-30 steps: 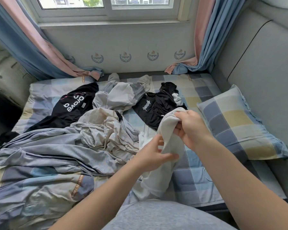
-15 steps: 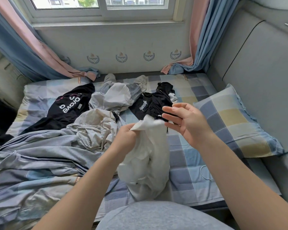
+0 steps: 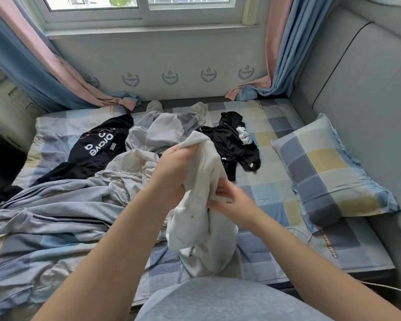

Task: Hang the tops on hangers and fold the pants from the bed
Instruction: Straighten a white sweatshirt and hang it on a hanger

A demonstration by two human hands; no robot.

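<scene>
**Held item:** white garment point(image 3: 202, 230), ribbed edge uppermost, held lifted over the near part of the bed point(image 3: 273, 184). Its lower part hangs bunched below both hands.

**Left hand** point(image 3: 171, 170): fingers are curled round the ribbed edge, so the cloth is gripped at its top.

**Right hand** point(image 3: 234, 205): placed lower than the left hand and just to its right. A fold of the same garment is pinched between thumb and fingers. The hand is slightly blurred.

**Beyond the left hand:** grey-and-white garment point(image 3: 162, 130), heaped.

**Left of the left hand:**
- Cream garment point(image 3: 130, 163), crumpled.
- Further left, black top with white lettering point(image 3: 95, 149), laid fairly flat.

**Left of the left forearm:** grey striped garment point(image 3: 63, 205), spread across the bed.

**Beyond the right hand:** black top with white patches point(image 3: 234, 147), rumpled.

**Right of the right hand, well apart:** checked pillow point(image 3: 329, 172), set against a grey padded wall point(image 3: 368, 89).

**Far side, past all the clothing:** blue-and-pink curtains point(image 3: 287, 54), trailing onto the bed at both corners.
</scene>
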